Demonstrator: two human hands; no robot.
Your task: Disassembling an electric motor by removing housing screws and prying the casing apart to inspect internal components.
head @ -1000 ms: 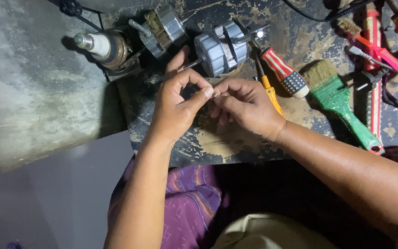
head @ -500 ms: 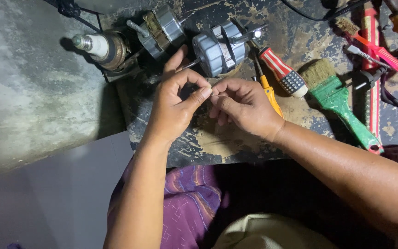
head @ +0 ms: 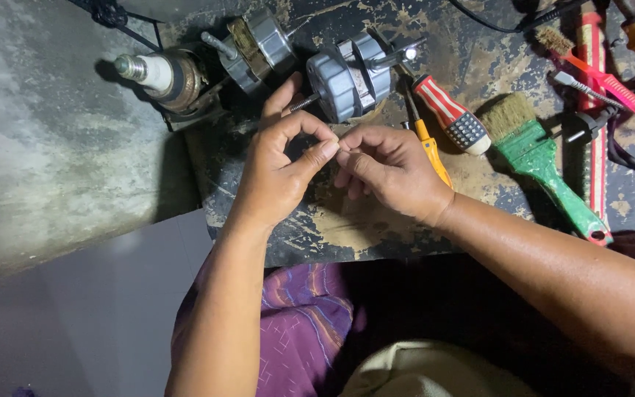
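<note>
Both hands, left hand (head: 277,173) and right hand (head: 387,169), pinch a tiny, light, easily dropped part (head: 337,147) between thumb and fingertips.

Scuffed wooden board (head: 347,228), dull-metal motor (head: 350,73)

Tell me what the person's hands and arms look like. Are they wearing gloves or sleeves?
No gloves and no sleeves. The left hand and right hand are bare, and both forearms are bare up to the edge of the picture. I see no rings, watch or bracelet. The fingernails are short. Lower down, purple patterned cloth covers the lap.
</note>
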